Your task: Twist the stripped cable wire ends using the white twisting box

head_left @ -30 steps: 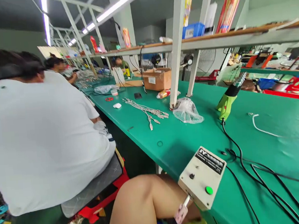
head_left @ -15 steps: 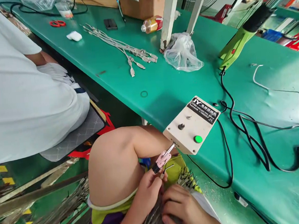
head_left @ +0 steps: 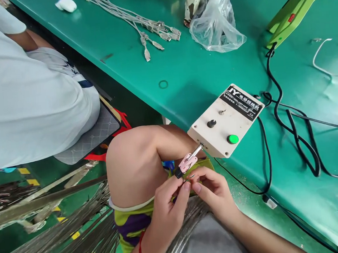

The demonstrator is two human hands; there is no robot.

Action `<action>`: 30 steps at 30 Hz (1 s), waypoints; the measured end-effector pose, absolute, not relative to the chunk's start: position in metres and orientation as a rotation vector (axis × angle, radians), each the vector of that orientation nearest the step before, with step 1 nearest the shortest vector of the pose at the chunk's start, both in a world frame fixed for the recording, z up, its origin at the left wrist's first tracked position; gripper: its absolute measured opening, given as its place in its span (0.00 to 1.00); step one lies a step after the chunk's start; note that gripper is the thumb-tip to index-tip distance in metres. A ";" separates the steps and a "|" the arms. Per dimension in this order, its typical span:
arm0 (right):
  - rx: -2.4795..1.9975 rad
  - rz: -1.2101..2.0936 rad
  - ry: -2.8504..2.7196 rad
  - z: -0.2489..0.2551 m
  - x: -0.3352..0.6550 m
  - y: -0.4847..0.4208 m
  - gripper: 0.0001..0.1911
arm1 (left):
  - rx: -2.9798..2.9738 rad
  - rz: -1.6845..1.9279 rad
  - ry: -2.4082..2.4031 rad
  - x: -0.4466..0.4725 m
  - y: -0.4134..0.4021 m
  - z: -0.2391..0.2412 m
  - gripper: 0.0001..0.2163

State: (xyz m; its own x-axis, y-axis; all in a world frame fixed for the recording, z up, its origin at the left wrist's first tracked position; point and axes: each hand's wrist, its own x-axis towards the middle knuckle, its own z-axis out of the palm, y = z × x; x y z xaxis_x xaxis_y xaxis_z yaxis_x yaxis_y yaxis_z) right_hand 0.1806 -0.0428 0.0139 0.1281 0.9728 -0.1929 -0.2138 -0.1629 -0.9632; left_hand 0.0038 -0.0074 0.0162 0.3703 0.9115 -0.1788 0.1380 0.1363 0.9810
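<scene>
My left hand (head_left: 167,204) and my right hand (head_left: 213,191) meet over my lap, fingertips pinched together on a thin wire end (head_left: 187,178). The wire tip sits just below the pink clip (head_left: 186,163) that sticks out on a metal shaft from the beige control box (head_left: 225,120). That box lies on the edge of the green table (head_left: 182,74) and has a green button (head_left: 233,139) and a black knob. A bundle of grey wires (head_left: 180,234) lies across my lap under both hands.
A person in a white shirt (head_left: 17,95) sits close on my left. On the table lie grey USB cables (head_left: 146,27), a clear plastic bag (head_left: 216,23), a green tool (head_left: 297,9) and looping black cords (head_left: 291,120). More wire bundles (head_left: 55,237) lie at lower left.
The view tilted further down toward my lap. My right hand rose from the wire bundle to meet my left hand at the pink clip, both now pinching the wire.
</scene>
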 end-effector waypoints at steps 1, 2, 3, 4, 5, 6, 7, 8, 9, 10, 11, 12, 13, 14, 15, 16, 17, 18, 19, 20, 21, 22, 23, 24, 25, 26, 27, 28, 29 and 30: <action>-1.239 1.305 -0.835 0.017 0.180 -0.042 0.15 | 1.342 0.759 1.063 0.005 -0.007 0.017 0.21; -1.239 1.297 -0.812 0.019 0.179 -0.041 0.14 | 1.358 0.758 1.061 0.006 -0.006 0.018 0.21; -1.249 1.288 -0.785 0.021 0.178 -0.040 0.13 | 1.374 0.754 1.057 0.006 -0.005 0.018 0.21; -1.263 1.280 -0.757 0.022 0.178 -0.040 0.13 | 1.388 0.750 1.050 0.007 -0.004 0.019 0.21; -1.279 1.276 -0.726 0.023 0.179 -0.040 0.13 | 1.397 0.750 1.043 0.008 -0.004 0.020 0.22; -1.290 1.281 -0.697 0.023 0.179 -0.040 0.13 | 1.400 0.753 1.033 0.009 -0.003 0.020 0.22; -1.294 1.293 -0.668 0.023 0.180 -0.040 0.13 | 1.397 0.755 1.022 0.010 -0.004 0.020 0.23; -1.293 1.309 -0.638 0.023 0.180 -0.040 0.14 | 1.387 0.757 1.013 0.010 -0.004 0.020 0.23; -1.286 1.328 -0.608 0.023 0.181 -0.040 0.14 | 1.371 0.756 1.006 0.011 -0.006 0.020 0.22; -1.279 1.344 -0.578 0.023 0.181 -0.040 0.15 | 1.350 0.749 1.004 0.011 -0.007 0.019 0.21; -1.272 1.355 -0.550 0.023 0.182 -0.040 0.16 | 1.327 0.746 1.002 0.011 -0.009 0.019 0.18; -1.269 1.363 -0.528 0.023 0.182 -0.040 0.16 | 1.302 0.748 0.998 0.012 -0.011 0.018 0.16; -1.269 1.368 -0.514 0.023 0.182 -0.040 0.17 | 1.280 0.754 0.995 0.012 -0.012 0.018 0.16; -1.272 1.371 -0.513 0.023 0.182 -0.040 0.17 | 1.268 0.763 0.987 0.012 -0.012 0.017 0.16; -1.278 1.367 -0.520 0.023 0.183 -0.040 0.18 | 1.270 0.774 0.976 0.012 -0.013 0.017 0.16; -1.286 1.360 -0.533 0.023 0.183 -0.040 0.18 | 1.283 0.783 0.963 0.013 -0.012 0.018 0.16; -1.293 1.351 -0.549 0.023 0.184 -0.040 0.19 | 1.302 0.792 0.948 0.013 -0.011 0.018 0.16; -1.298 1.342 -0.567 0.024 0.184 -0.040 0.20 | 1.320 0.796 0.935 0.013 -0.010 0.019 0.16; -1.300 1.335 -0.584 0.024 0.185 -0.039 0.21 | 1.333 0.797 0.925 0.013 -0.009 0.020 0.15; -1.299 1.328 -0.603 0.025 0.185 -0.039 0.21 | 1.340 0.791 0.917 0.012 -0.009 0.021 0.14; -1.295 1.318 -0.623 0.027 0.185 -0.038 0.22 | 1.341 0.785 0.913 0.012 -0.009 0.021 0.13; -1.286 1.304 -0.644 0.028 0.185 -0.038 0.23 | 1.339 0.782 0.915 0.011 -0.010 0.022 0.13; -1.277 1.283 -0.665 0.029 0.184 -0.038 0.24 | 1.332 0.784 0.923 0.011 -0.012 0.022 0.13; -1.269 1.260 -0.683 0.030 0.183 -0.037 0.24 | 1.320 0.789 0.937 0.011 -0.014 0.023 0.13; -1.263 1.238 -0.697 0.030 0.183 -0.038 0.25 | 1.304 0.801 0.948 0.011 -0.016 0.023 0.13; -1.258 1.221 -0.708 0.029 0.182 -0.038 0.26 | 1.283 0.813 0.962 0.011 -0.019 0.023 0.14; -1.256 1.214 -0.719 0.028 0.181 -0.039 0.27 | 1.258 0.822 0.975 0.012 -0.022 0.023 0.14; -1.255 1.213 -0.728 0.025 0.181 -0.040 0.27 | 1.232 0.825 0.985 0.012 -0.025 0.023 0.15; -1.252 1.220 -0.734 0.022 0.181 -0.042 0.27 | 1.207 0.829 0.988 0.013 -0.027 0.023 0.15; -1.247 1.232 -0.732 0.020 0.181 -0.044 0.27 | 1.179 0.833 0.988 0.013 -0.028 0.023 0.15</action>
